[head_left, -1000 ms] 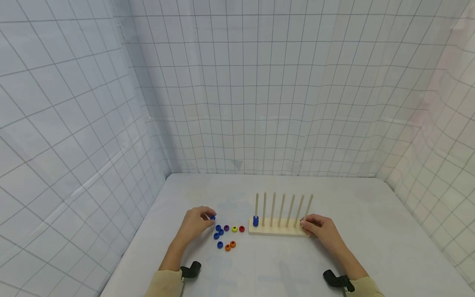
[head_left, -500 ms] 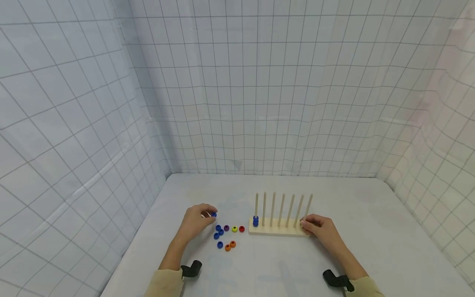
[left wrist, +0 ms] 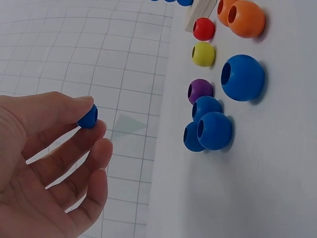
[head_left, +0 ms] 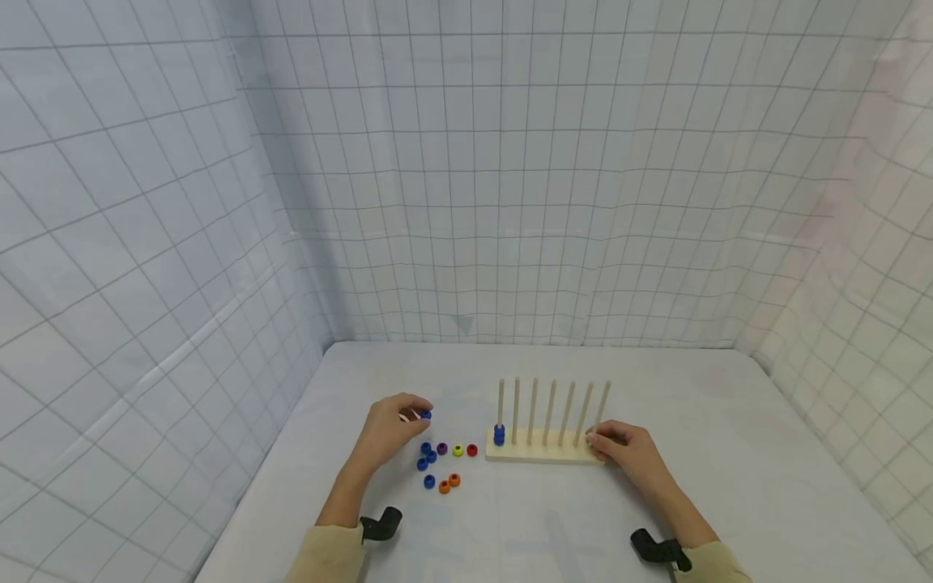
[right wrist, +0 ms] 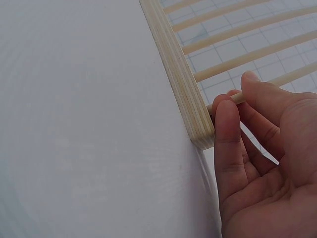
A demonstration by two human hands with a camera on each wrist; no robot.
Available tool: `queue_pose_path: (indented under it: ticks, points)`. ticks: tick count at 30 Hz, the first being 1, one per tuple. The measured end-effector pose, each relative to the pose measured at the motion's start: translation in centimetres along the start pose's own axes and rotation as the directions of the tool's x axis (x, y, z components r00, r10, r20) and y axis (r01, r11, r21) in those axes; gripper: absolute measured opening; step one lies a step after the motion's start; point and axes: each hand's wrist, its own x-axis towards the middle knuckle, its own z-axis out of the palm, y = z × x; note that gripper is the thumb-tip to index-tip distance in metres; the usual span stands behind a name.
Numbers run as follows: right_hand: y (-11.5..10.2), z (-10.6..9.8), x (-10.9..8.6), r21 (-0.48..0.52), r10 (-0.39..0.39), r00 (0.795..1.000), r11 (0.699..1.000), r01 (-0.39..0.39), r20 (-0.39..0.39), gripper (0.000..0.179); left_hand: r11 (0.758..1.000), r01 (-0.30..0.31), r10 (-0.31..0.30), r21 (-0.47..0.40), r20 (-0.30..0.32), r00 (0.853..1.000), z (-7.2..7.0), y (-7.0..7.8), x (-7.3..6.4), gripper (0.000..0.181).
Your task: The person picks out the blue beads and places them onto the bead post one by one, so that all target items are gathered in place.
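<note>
1. Left hand [head_left: 388, 431], lower centre-left of the head view: the thumb and forefinger are closed in a pinch on a single blue bead [left wrist: 88, 117]. In the left wrist view the other fingers are bent and spread below, touching no bead.
2. The pinched bead sits at the fingertips, left of centre in the left wrist view, its hole facing right. It is off the table [head_left: 503, 526] and well apart from the pegs.
3. Right hand [head_left: 628, 450], lower right of centre in the head view: thumb and fingers are curled about the foot of the end peg [head_left: 602, 405]. In the right wrist view the peg runs between thumb and fingertips, just beside the corner of the wooden base [head_left: 543, 456].
4. The base carries seven upright pegs; stacked blue beads [head_left: 499, 436] sit low on the leftmost one in the head view.
5. Loose beads lie between the left hand and the base: four blue, with a purple bead [left wrist: 200, 90], a yellow bead [left wrist: 204, 54] and a red bead [left wrist: 204, 29] in a row toward the base, and two orange beads [head_left: 449, 483] lower down in the head view.
6. A grid-patterned backdrop [head_left: 510, 202] fills the upper part of the head view.
</note>
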Motion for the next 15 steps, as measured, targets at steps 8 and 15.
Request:
queue_pose_path:
  ticks: [8,15]
  points:
    - [0.1,0.1,0.1,-0.001,0.009,1.000,1.000,-0.009,-0.010,0.026,1.000,-0.025,0.024,-0.008,-0.007,1.000,0.2,0.7,0.3,0.022]
    - [-0.2,0.1,0.0,-0.002,-0.015,1.000,1.000,0.015,-0.001,0.026,0.999,-0.035,0.034,-0.015,-0.010,0.999,0.4,1.7,0.6,0.022]
